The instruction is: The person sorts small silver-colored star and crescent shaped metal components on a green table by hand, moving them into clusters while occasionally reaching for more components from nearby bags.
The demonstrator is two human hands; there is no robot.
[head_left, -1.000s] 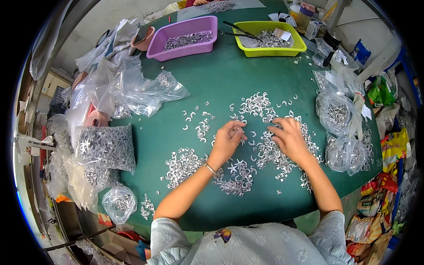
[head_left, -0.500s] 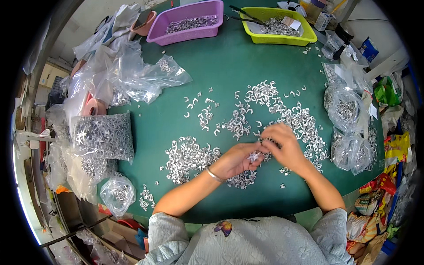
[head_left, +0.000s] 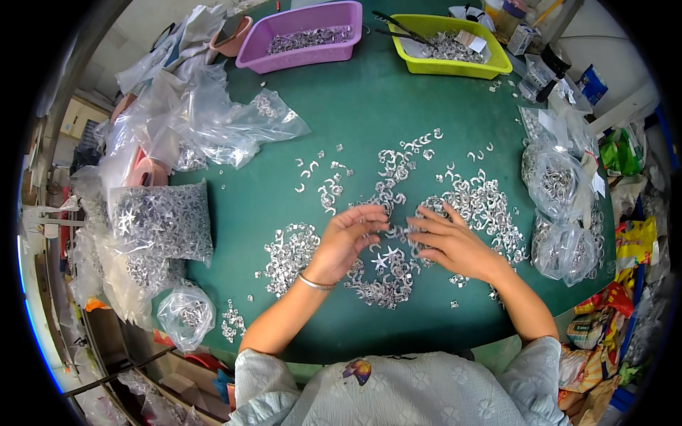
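My left hand [head_left: 342,245] and my right hand [head_left: 458,245] hover apart over the small silver-coloured metal pieces, fingers spread toward each other. Blurred pieces show in the gap between them; neither hand visibly grips one. Below the fingertips, star-shaped pieces [head_left: 386,258] rest on a heap of small metal parts [head_left: 382,292]. Beside my left wrist spreads a pile of small pieces [head_left: 288,257]. A larger pile of curved, crescent-like pieces [head_left: 490,213] lies beyond my right hand, partly covered by it. More crescent pieces [head_left: 394,167] trail away toward the far side.
On the green table [head_left: 341,113] stand a purple basin [head_left: 249,60] and a yellow-green basin [head_left: 455,69] holding metal parts. Filled plastic bags [head_left: 167,220] line the left side. Other clear bags [head_left: 558,177] line the right edge.
My hands were together over the parts, the left cupping a star piece; now they have parted. The left fingers opened, star pieces lie on the heap, and the far crescent pile has been spread.
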